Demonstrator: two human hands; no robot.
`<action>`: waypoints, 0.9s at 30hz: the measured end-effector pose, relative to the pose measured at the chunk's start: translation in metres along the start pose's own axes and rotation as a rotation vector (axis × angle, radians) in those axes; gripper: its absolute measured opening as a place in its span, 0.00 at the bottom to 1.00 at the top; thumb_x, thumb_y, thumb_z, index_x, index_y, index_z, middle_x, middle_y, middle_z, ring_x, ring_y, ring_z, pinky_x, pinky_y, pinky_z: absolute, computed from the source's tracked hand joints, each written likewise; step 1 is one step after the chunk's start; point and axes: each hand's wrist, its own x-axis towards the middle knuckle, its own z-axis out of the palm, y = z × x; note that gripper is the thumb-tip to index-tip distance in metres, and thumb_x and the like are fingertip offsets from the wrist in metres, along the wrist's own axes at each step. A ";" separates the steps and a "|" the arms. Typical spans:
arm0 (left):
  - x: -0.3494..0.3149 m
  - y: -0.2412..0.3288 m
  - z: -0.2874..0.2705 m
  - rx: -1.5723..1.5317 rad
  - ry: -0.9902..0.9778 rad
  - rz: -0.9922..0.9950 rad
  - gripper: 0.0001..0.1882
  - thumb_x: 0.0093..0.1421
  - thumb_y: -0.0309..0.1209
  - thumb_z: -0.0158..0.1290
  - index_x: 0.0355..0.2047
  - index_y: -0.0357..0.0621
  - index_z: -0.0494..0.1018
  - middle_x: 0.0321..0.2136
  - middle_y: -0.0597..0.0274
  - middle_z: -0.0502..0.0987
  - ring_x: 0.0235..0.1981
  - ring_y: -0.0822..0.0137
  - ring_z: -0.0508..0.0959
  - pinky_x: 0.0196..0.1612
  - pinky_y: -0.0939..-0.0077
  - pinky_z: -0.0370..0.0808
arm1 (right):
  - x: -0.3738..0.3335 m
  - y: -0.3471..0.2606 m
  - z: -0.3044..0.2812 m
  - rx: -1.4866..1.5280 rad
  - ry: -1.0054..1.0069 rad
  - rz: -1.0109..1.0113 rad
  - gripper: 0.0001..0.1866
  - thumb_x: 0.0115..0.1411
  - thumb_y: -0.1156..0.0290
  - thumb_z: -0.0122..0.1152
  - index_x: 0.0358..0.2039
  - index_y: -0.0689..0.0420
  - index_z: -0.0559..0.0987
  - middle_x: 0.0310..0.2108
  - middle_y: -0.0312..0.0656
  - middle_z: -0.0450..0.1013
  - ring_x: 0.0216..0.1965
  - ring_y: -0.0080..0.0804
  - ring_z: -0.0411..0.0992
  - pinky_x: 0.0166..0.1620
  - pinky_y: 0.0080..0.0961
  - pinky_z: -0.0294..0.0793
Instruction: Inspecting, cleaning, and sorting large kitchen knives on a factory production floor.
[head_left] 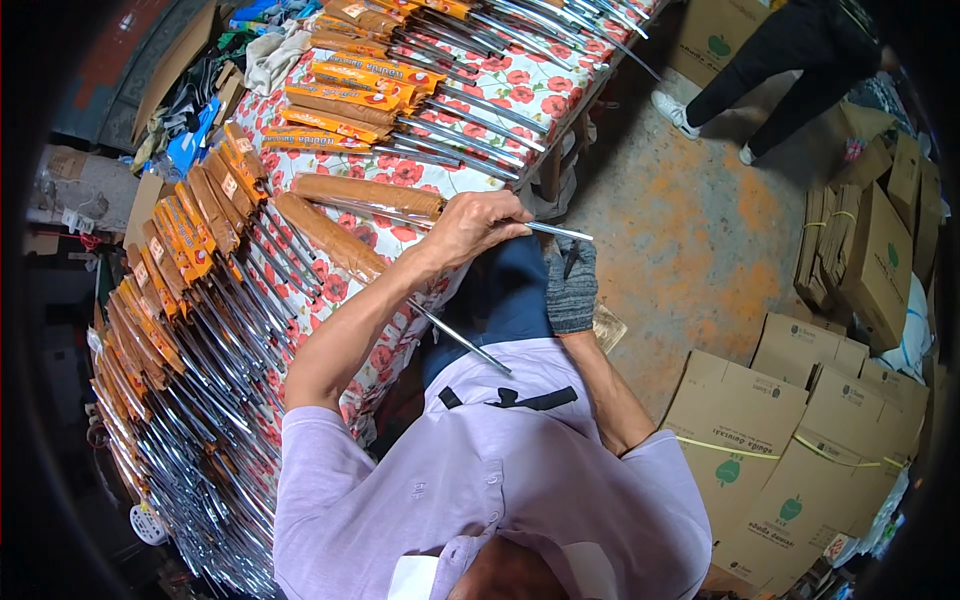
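Brown-ended rod (400,200), one: brown end laid on the flowered surface (332,289), metal end projecting past the edge. Left hand (480,222): grip closed round the metal, presumably for steadying. Right hand (572,292): gloved, just below; grip cannot be told.

Cardboard boxes (805,485) with yellow straps (730,446), lower right — person (815,35) in dark trousers (745,83), white shoes (673,112), upper right.

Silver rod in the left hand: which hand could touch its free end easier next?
Right, I think: the gloved right hand is close to the free end in the picture, while the left hand holds the silver rod farther back.
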 end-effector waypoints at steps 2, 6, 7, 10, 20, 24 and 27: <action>0.000 0.000 0.000 0.001 -0.002 0.017 0.10 0.59 0.31 0.63 0.37 0.37 0.80 0.30 0.56 0.81 0.31 0.59 0.81 0.34 0.67 0.76 | 0.001 0.001 0.002 0.026 0.025 -0.031 0.27 0.64 0.67 0.63 0.60 0.62 0.66 0.52 0.52 0.73 0.53 0.46 0.74 0.55 0.34 0.72; 0.000 -0.002 0.002 -0.006 -0.011 0.003 0.11 0.58 0.31 0.63 0.37 0.37 0.80 0.31 0.56 0.81 0.32 0.58 0.81 0.35 0.67 0.77 | 0.005 0.004 0.008 0.035 0.116 -0.158 0.17 0.66 0.70 0.57 0.53 0.64 0.72 0.46 0.48 0.76 0.47 0.39 0.75 0.53 0.30 0.72; -0.001 -0.003 0.002 0.000 -0.003 -0.002 0.11 0.58 0.31 0.63 0.37 0.37 0.80 0.31 0.56 0.81 0.32 0.58 0.81 0.35 0.67 0.77 | 0.005 0.005 0.007 0.048 0.106 -0.140 0.17 0.66 0.70 0.57 0.53 0.64 0.72 0.46 0.48 0.76 0.47 0.39 0.75 0.53 0.30 0.72; -0.001 -0.005 0.004 0.005 -0.001 0.031 0.11 0.58 0.31 0.63 0.36 0.37 0.80 0.31 0.56 0.81 0.32 0.58 0.81 0.35 0.66 0.77 | 0.008 0.008 0.003 0.052 0.051 -0.058 0.24 0.62 0.69 0.65 0.55 0.62 0.69 0.45 0.47 0.76 0.45 0.38 0.77 0.50 0.31 0.74; -0.003 -0.004 0.005 0.003 0.021 0.028 0.10 0.58 0.31 0.63 0.36 0.37 0.80 0.30 0.57 0.80 0.32 0.57 0.81 0.35 0.66 0.77 | 0.010 0.006 0.003 0.053 0.090 -0.099 0.15 0.61 0.70 0.65 0.46 0.60 0.74 0.29 0.42 0.76 0.33 0.35 0.77 0.41 0.29 0.77; -0.005 -0.001 0.006 0.020 0.019 0.044 0.10 0.58 0.31 0.63 0.36 0.39 0.78 0.30 0.57 0.80 0.31 0.56 0.81 0.34 0.65 0.76 | 0.003 0.004 0.000 0.038 0.080 -0.102 0.13 0.61 0.70 0.64 0.45 0.59 0.75 0.31 0.43 0.76 0.33 0.36 0.77 0.42 0.29 0.77; -0.017 0.002 -0.001 0.053 -0.002 0.052 0.10 0.58 0.32 0.63 0.36 0.40 0.77 0.29 0.57 0.79 0.31 0.55 0.80 0.33 0.64 0.76 | -0.011 0.004 -0.003 0.103 0.005 -0.082 0.14 0.62 0.70 0.64 0.46 0.60 0.75 0.33 0.45 0.76 0.35 0.36 0.77 0.44 0.29 0.76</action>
